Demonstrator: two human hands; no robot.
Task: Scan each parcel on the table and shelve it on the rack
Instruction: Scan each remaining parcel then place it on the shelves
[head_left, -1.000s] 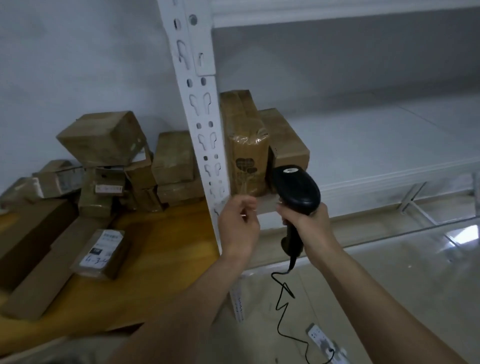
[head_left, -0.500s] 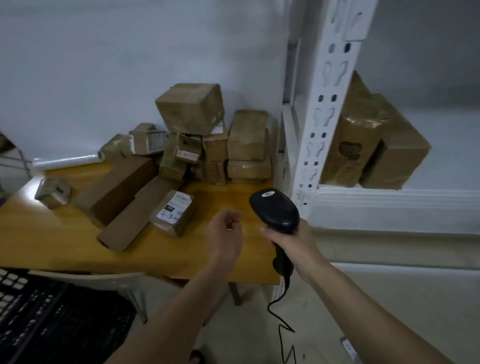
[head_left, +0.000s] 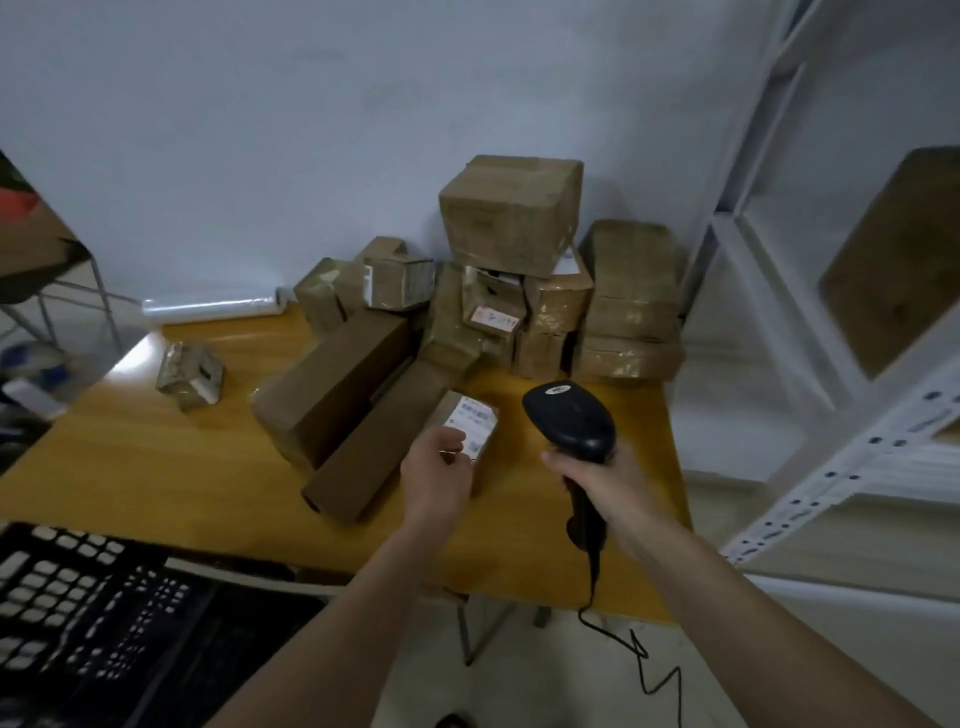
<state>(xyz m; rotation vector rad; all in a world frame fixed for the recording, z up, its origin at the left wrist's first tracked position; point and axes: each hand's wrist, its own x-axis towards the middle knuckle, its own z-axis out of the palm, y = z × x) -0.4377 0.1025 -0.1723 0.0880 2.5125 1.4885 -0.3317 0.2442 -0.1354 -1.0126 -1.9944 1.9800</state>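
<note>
A small brown parcel with a white label (head_left: 471, 420) lies on the wooden table (head_left: 130, 457), beside two long brown boxes (head_left: 337, 384). My left hand (head_left: 439, 470) is on its near end, fingers curled over it. To the right, my right hand (head_left: 602, 483) grips the handle of a black barcode scanner (head_left: 569, 421), whose head is just right of the label and whose cable hangs below the table edge. Several taped parcels (head_left: 514, 213) are stacked at the back of the table. The white rack (head_left: 831, 467) stands at the right with a brown parcel (head_left: 893, 260) on a shelf.
One small taped parcel (head_left: 189, 371) sits alone at the table's left. A roll of clear film (head_left: 213, 306) lies against the wall. A black slotted crate (head_left: 78, 597) is at the lower left, and a dark wire-legged stand (head_left: 67, 280) at the far left.
The view has swung left from the rack to the table. My left hand left the shelf, empty, and came down on the small labelled parcel; the scanner came along in my right hand.
</note>
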